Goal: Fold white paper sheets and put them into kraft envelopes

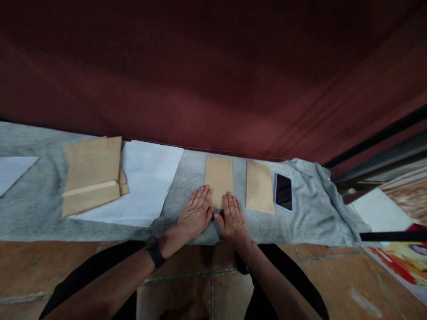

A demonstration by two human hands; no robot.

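Note:
A brown paper envelope (219, 175) lies flat on the grey cloth in front of me, with small red print at its upper right. My left hand (196, 211) rests flat with fingers stretched out on its lower left corner. On its lower right edge lies my right hand (233, 218), fingers also straight and the thumb pointing towards the left hand. The hands cover the envelope's near corners. Just to the right is a second brown envelope (260, 186), untouched.
A phone (283, 192) lies right of the envelopes. To the left, a pile of brown envelopes (93, 166) overlaps white paper sheets (151, 178); another white sheet (15, 171) is at far left. Grey cloth (310, 209) covers the narrow surface, backed by a dark red panel (207, 98).

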